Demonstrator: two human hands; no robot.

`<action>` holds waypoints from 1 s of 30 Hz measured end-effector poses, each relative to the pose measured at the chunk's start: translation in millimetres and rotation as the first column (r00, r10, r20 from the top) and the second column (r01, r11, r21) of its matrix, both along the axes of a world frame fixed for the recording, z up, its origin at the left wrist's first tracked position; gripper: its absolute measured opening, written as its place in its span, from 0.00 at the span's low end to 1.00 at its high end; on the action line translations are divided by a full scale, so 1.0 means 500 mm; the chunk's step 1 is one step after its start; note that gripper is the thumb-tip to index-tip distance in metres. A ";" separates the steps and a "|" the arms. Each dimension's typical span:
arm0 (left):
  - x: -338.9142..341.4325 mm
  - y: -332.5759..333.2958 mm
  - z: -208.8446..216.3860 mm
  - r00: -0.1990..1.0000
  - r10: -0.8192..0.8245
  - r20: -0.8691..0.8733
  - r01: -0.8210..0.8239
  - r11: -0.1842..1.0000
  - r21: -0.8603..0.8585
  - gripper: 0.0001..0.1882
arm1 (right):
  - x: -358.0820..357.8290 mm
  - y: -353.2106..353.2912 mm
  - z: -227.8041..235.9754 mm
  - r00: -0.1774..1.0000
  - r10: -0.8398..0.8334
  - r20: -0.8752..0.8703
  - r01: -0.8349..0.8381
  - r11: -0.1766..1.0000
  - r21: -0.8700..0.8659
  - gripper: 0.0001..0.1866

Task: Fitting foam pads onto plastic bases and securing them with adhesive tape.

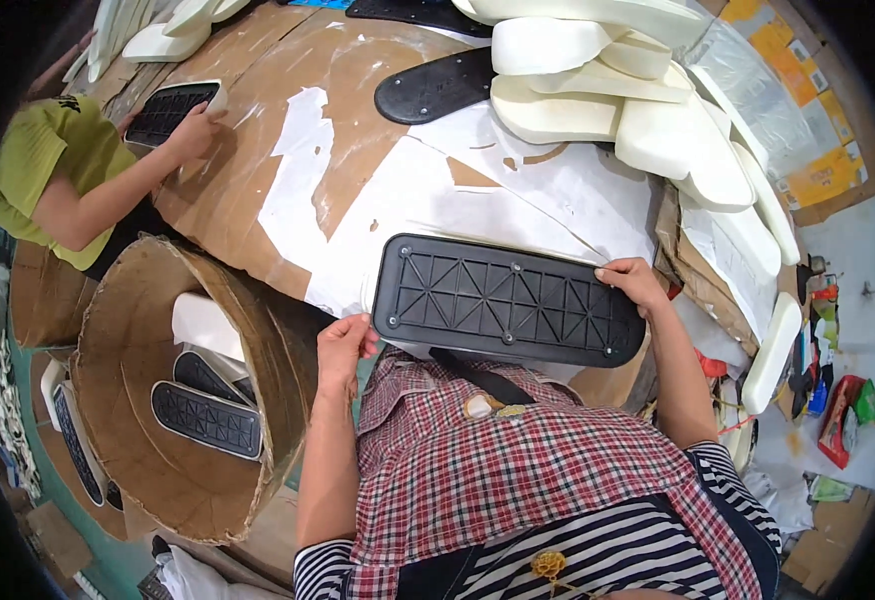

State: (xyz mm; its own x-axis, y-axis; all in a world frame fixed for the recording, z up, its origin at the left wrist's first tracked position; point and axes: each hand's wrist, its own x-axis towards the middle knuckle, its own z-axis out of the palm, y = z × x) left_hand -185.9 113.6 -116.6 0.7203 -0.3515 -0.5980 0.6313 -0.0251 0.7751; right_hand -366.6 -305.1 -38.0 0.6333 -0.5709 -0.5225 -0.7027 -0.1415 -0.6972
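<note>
- The left hand (345,348) is beside the plate's near left corner, its fingers curled in and the thumb close to them; whether they pinch that edge or stop just short of it, I cannot tell.
- The black ribbed plate (508,305) is over the near edge of the worktop (243,115), long side roughly along it, ribbed face up; whether it rests there or is held clear is hidden. A pale layer (413,349) shows beneath it.
- The right hand (640,287) pinches the plate's far edge near its right end.
- Judged by look, the plate should be stiff along its length, light to moderate in weight and not fragile. The smooth rim may slip a little; the pale layer, if foam, could dent under hard fingertips.
- A sound hold would be at both rounded ends, thumbs on the black rim and fingers under the pale layer, off the thin ribs.
- A brown barrel (133,310) stands off the worktop's near left edge, similar ribbed pieces (208,418) inside.
- White paper (413,195) covers the worktop's middle.
- Cream foam-like pieces (558,112) are heaped toward its far right corner, a flat black piece (433,88) beside them.
- At the left edge, a co-worker's hand (194,135) holds another ribbed piece (166,114).
</note>
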 end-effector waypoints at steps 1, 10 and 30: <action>0.001 -0.001 -0.001 1.000 0.021 0.010 -0.021 1.000 0.021 0.08 | 0.008 -0.003 -0.007 1.000 0.009 -0.008 -0.009 1.000 0.011 0.10; 0.000 -0.010 -0.013 0.996 0.080 0.028 -0.082 0.994 0.068 0.12 | 0.041 -0.007 -0.027 1.000 -0.009 -0.014 0.009 0.999 0.044 0.07; -0.009 -0.039 -0.054 0.949 0.136 0.285 -0.189 0.968 0.166 0.07 | 0.042 -0.002 -0.057 0.998 -0.030 0.047 0.031 0.999 -0.011 0.08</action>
State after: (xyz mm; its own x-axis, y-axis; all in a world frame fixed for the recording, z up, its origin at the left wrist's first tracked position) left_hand -190.5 94.0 -143.7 0.9012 -0.1157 -0.4176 0.4074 -0.1021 0.9075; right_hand -345.3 -306.0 -66.6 0.6392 -0.5964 -0.4855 -0.6733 -0.1290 -0.7280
